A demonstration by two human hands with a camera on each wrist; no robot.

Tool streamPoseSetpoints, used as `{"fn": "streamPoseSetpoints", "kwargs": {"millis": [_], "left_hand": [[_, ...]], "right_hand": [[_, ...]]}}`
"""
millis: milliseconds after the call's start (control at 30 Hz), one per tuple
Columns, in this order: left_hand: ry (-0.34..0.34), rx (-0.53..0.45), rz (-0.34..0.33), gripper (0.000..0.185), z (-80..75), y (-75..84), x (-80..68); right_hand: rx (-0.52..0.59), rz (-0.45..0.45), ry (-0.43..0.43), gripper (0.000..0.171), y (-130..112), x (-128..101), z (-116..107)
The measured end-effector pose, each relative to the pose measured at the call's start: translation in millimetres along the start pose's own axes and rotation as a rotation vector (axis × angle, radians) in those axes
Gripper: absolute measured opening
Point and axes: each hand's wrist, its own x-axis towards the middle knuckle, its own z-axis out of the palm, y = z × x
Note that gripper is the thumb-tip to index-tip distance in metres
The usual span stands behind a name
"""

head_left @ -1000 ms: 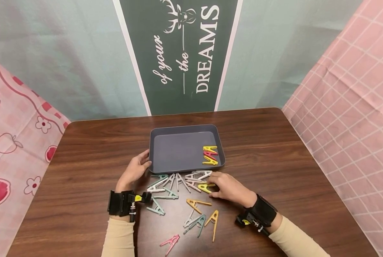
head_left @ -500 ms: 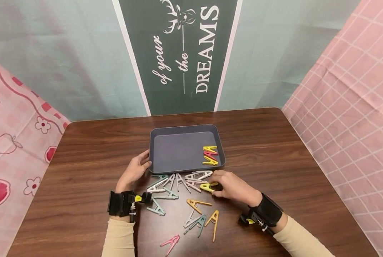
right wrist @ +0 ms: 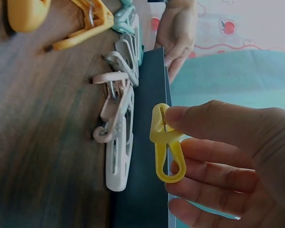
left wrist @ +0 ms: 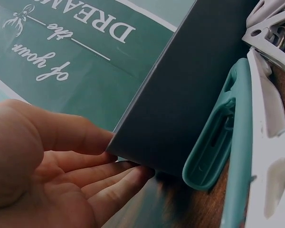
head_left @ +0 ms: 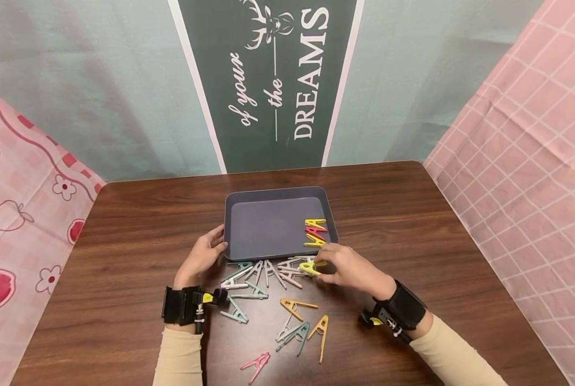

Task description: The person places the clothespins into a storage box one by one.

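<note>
My left hand [head_left: 203,256] holds the near left corner of a dark grey tray [head_left: 267,228]; in the left wrist view its thumb lies at the corner with the fingers beside it. My right hand [head_left: 354,269] pinches a yellow clothespin [right wrist: 162,137] between thumb and fingers, just outside the tray's near right side. Inside the tray, by its right wall, lie two yellow clothespins [head_left: 315,222] and a red clothespin [head_left: 316,230] in a column. White and pale clothespins [right wrist: 118,166] lie against the tray's near wall, below the pinched one.
Green clothespins [head_left: 236,311] lie left of centre on the brown wooden table [head_left: 403,214]. Closer in are orange clothespins [head_left: 320,332], a teal clothespin [head_left: 297,335] and a pink clothespin [head_left: 257,365]. Printed cloths hang around the table.
My right hand has drawn the yellow clothespin slightly right, then brought it up and away from me, nearer the tray wall. The left hand and tray have stayed put.
</note>
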Motion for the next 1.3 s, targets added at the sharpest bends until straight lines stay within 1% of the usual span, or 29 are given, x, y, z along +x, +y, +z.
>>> {"fn": "streamPoseSetpoints", "kwargs": {"millis": [333,500,567,700,933,1100,1300], "left_hand": [[0.003,0.001,-0.003,0.057,0.5,-0.6,0.3],[0.007,0.001,0.004,0.057,0.5,-1.1,0.3],[0.011,0.017,0.007,0.056,0.5,-1.5,0.1],[0.014,0.023,0.013,0.056,1.0,-1.8,-0.1],[0.016,-0.006,-0.009,0.056,2.6,0.0,0.4],[0.013,-0.01,-0.016,0.056,2.6,1.1,-0.1],[0.011,-0.006,-0.016,0.056,2.3,0.3,0.1]], "right_hand": [[0.034,0.025,0.011,0.023,3,13,-7],[0.026,0.016,0.029,0.024,9,20,-9],[0.024,0.022,0.034,0.023,11,22,-9],[0.054,0.061,0.032,0.023,17,28,-10],[0.082,0.142,0.018,0.027,26,35,-12],[0.093,0.159,0.05,0.024,33,42,-12],[0.08,0.175,0.076,0.023,43,52,-11]]}}
